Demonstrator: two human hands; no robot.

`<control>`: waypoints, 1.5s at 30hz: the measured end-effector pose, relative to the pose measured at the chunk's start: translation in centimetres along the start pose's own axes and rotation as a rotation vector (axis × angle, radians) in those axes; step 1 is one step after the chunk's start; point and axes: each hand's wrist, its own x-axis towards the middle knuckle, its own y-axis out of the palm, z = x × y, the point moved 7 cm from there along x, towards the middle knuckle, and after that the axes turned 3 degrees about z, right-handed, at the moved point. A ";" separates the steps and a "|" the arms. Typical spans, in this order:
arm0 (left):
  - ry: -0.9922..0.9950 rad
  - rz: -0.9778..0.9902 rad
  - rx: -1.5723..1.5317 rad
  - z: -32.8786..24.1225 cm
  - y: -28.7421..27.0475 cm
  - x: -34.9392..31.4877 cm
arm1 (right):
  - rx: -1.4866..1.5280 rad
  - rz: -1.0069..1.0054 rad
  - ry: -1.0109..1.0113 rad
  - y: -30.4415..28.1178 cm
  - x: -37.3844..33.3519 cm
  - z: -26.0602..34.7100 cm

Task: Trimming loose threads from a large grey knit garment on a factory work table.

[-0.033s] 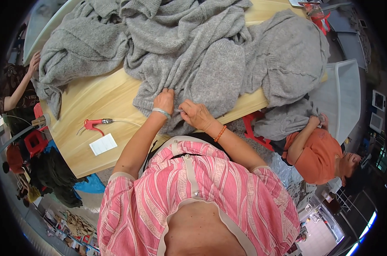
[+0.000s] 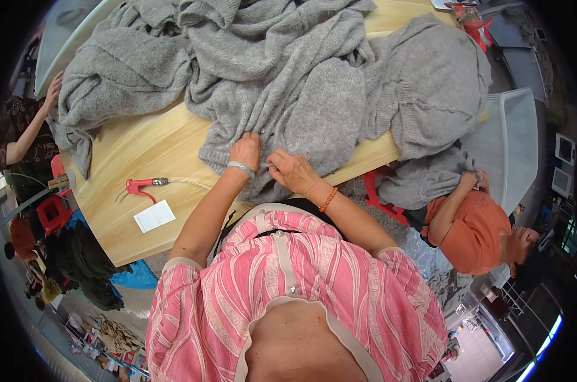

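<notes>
A grey knitted garment [image 2: 323, 105] lies bunched on the wooden table in front of me, its lower part hanging over the near edge. My left hand [image 2: 245, 151] is closed on a fold of this knit, with the fingertips sunk in the fabric. Just to its right, my right hand [image 2: 291, 170] is pinched close to the cloth. Whatever sits between its fingertips is too small to make out. More grey knitwear [image 2: 123, 70] is heaped at the left, and another rounded piece [image 2: 435, 89] spreads to the right.
On the table [image 2: 117, 223] at left lie a red air gun [image 2: 139, 185] with a hose and a white paper slip [image 2: 154, 216]. At right, a person in orange [image 2: 470, 223] handles grey knit beside a pale bin [image 2: 517, 140]. Another person's hand [image 2: 52, 92] touches the left heap.
</notes>
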 end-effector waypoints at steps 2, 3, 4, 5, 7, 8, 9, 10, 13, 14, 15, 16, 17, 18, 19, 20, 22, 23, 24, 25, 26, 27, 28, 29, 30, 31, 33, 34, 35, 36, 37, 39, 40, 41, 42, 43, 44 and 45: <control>-0.011 0.000 -0.194 0.0 -0.5 -0.2 | 0.001 -0.002 0.042 -0.2 0.2 -0.2; -0.008 -0.001 -0.193 0.0 -0.7 -0.1 | 0.041 -0.012 0.043 -0.4 0.3 -0.2; -0.045 0.046 -0.353 0.4 -0.6 -0.2 | 0.082 -0.020 0.043 -0.5 0.4 0.0; -0.083 0.092 -0.513 0.7 -0.3 -0.3 | 0.083 -0.020 0.043 -0.4 0.4 -0.1; -0.078 0.079 -0.542 0.7 -0.3 -0.4 | 0.071 -0.007 0.052 -0.2 0.6 -0.4; -0.073 0.066 -0.572 0.8 -0.3 -0.4 | 0.070 -0.007 0.052 -0.1 0.6 -0.4; -0.073 0.065 -0.573 0.9 -0.1 -0.5 | 0.075 0.003 0.065 0.0 0.6 -0.5; -0.045 0.034 -0.569 1.0 0.1 -0.5 | 0.080 0.014 0.078 0.1 0.7 -0.6; -0.057 0.066 -0.750 2.0 1.9 -0.4 | 0.066 0.021 0.096 0.1 0.8 -0.7; -0.098 0.133 -0.931 2.4 2.8 -0.5 | 0.066 0.023 0.096 0.0 0.8 -0.7; -0.099 0.132 -0.932 2.9 3.0 -0.6 | 0.084 -0.012 0.088 -0.4 0.8 -0.5; -0.158 0.262 -1.185 2.2 2.4 -0.9 | 0.102 -0.052 0.088 -0.9 0.8 -0.5; -0.221 0.395 -1.433 1.3 1.5 -1.5 | 0.104 -0.055 0.093 -1.2 0.8 -0.5; -0.217 0.452 -1.534 0.5 0.3 -2.0 | 0.139 -0.084 0.058 -1.7 0.9 -0.2; -0.220 0.451 -1.536 0.6 -0.1 -2.0 | 0.171 -0.110 0.022 -2.2 1.1 0.2; -0.199 0.478 -1.570 0.4 -0.4 -2.1 | 0.172 -0.108 0.022 -2.5 1.3 0.5; -0.177 0.503 -1.602 0.2 -0.8 -2.3 | 0.188 -0.135 -0.027 -3.3 1.5 1.5; -0.189 0.526 -1.621 0.1 -0.9 -2.4 | 0.189 -0.135 -0.029 -3.5 1.6 1.8; -0.200 0.550 -1.640 -0.1 -1.0 -2.5 | 0.175 -0.148 -0.021 -3.7 1.8 1.9; -0.200 0.550 -1.640 -0.2 -1.2 -2.5 | 0.161 -0.162 -0.013 -3.9 1.8 1.9; -0.201 0.552 -1.677 -0.4 -1.3 -2.6 | 0.160 -0.162 -0.013 -3.8 1.8 1.8; -0.202 0.554 -1.714 -0.6 -1.5 -2.7 | 0.178 -0.183 0.001 -3.9 1.7 1.5; -0.203 0.554 -1.715 -0.9 -1.7 -2.8 | 0.198 -0.201 0.016 -3.9 1.6 1.4; -0.197 0.562 -1.719 -1.3 -2.0 -2.8 | 0.199 -0.200 0.016 -3.9 1.5 1.4; -0.191 0.571 -1.723 -1.5 -2.1 -2.9 | 0.198 -0.209 0.011 -4.0 1.3 1.5; -0.191 0.571 -1.724 -1.4 -1.9 -2.9 | 0.196 -0.218 0.006 -4.2 1.2 1.7; -0.179 0.627 -1.711 -1.4 -1.1 -2.9 | 0.175 -0.214 -0.019 -3.8 1.0 1.3; -0.180 0.628 -1.711 -1.3 -1.0 -2.8 | 0.155 -0.211 -0.042 -3.7 1.0 1.4; -0.222 0.644 -1.717 -1.2 -0.6 -2.9 | 0.156 -0.211 -0.041 -3.7 0.9 1.3; -0.263 0.659 -1.723 -1.1 -0.4 -3.0 | 0.144 -0.180 -0.017 -3.5 0.9 1.2; -0.264 0.660 -1.723 -1.2 -0.4 -2.9 | 0.131 -0.150 0.006 -3.4 0.9 1.0; -0.293 0.679 -1.685 -1.2 -0.2 -2.9 | 0.134 -0.150 0.010 -3.2 0.9 0.7; -0.292 0.680 -1.684 -1.3 -0.3 -2.9 | 0.136 -0.150 0.012 -3.2 1.0 0.6; -0.288 0.660 -1.680 -1.4 -0.4 -2.9 | 0.136 -0.152 0.013 -3.2 1.0 0.5; -0.284 0.641 -1.676 -1.5 -0.5 -2.9 | 0.124 -0.136 0.027 -3.2 1.1 0.3; -0.282 0.642 -1.674 -1.4 -0.4 -2.9 | 0.111 -0.121 0.041 -3.3 1.2 0.2; -0.258 0.615 -1.670 -1.2 -0.3 -2.9 | 0.111 -0.123 0.041 -3.3 1.3 -0.1; -0.234 0.588 -1.666 -1.1 -0.4 -2.9 | 0.107 -0.116 0.034 -3.1 1.3 -0.4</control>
